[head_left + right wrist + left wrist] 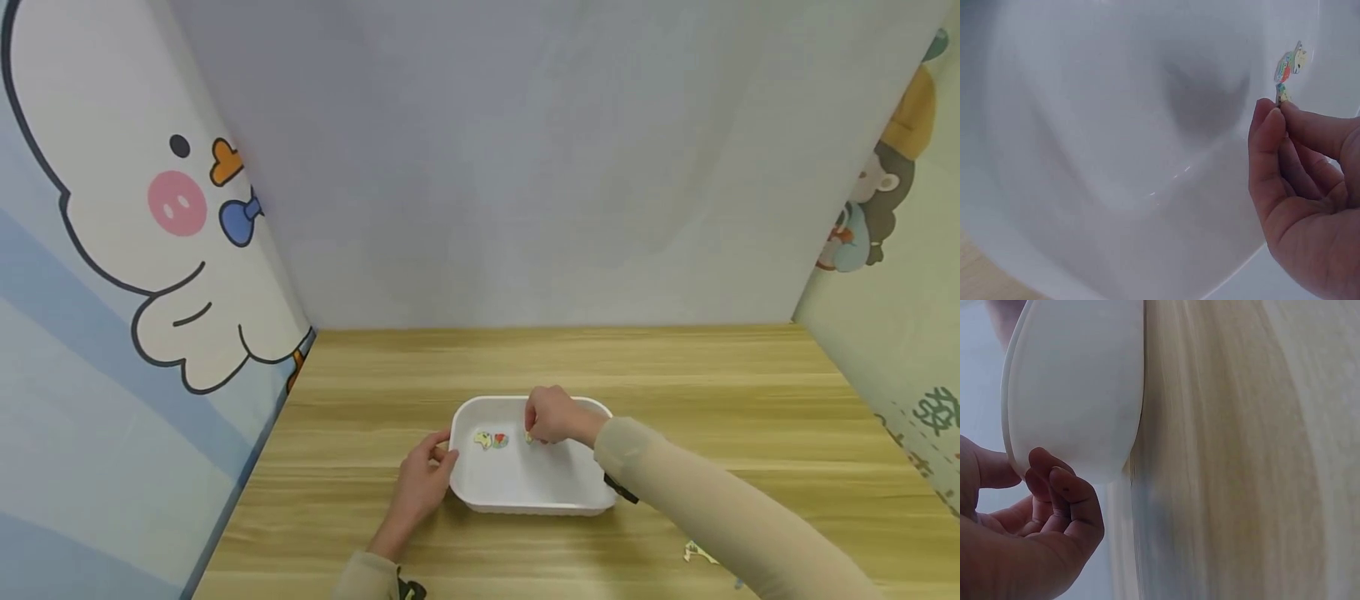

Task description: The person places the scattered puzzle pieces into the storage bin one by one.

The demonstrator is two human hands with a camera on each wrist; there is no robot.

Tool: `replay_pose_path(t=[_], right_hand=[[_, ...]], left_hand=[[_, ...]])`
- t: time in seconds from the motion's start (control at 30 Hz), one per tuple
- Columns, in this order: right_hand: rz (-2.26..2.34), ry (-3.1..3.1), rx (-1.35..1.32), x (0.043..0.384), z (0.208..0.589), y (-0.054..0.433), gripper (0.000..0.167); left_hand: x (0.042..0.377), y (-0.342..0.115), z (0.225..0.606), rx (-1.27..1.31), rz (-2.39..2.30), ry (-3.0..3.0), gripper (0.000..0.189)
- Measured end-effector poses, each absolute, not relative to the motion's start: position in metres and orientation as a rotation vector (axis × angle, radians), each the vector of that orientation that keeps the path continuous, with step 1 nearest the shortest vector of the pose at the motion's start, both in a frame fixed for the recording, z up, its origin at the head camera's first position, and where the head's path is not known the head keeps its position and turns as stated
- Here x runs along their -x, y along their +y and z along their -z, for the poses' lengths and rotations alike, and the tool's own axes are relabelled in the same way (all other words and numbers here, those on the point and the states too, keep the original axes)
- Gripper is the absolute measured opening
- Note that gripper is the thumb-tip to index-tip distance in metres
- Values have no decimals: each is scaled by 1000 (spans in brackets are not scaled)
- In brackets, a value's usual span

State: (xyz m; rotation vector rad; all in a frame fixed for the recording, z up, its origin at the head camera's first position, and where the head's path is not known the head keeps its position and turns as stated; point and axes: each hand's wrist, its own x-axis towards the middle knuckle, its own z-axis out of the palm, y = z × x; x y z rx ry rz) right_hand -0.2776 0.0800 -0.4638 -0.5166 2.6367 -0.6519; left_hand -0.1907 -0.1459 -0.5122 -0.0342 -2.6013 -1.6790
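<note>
A white plastic tray [534, 492] with rounded corners stands on the wooden table. My left hand [425, 475] holds it at its left side; in the left wrist view the thumb lies at the rim and curled fingers touch the outer wall [1075, 381]. Over the inside of the tray, my right hand [553, 415] pinches a small flat printed cutout [1282, 94] between thumb and fingertips, which hide most of it. Two more cutouts lie on the tray floor at the left: a pale yellow one [482, 439] and a red and green one [500, 440].
Another pale cutout [697, 551] lies on the table [375, 367] beside my right forearm, with a small bluish piece [738, 583] partly under the sleeve. A grey-white wall [555, 167] rises behind the table, with cartoon-printed walls at both sides.
</note>
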Motion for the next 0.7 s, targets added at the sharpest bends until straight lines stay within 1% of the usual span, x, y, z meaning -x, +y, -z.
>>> replay_pose_path(t=[0.2, 0.7], right_hand=[[673, 2618, 515, 275, 467, 75, 18], [586, 2700, 609, 276, 470, 63, 23]], left_hand=[[190, -146, 511, 54, 1666, -2609, 32], [190, -147, 511, 58, 1688, -2611, 32]])
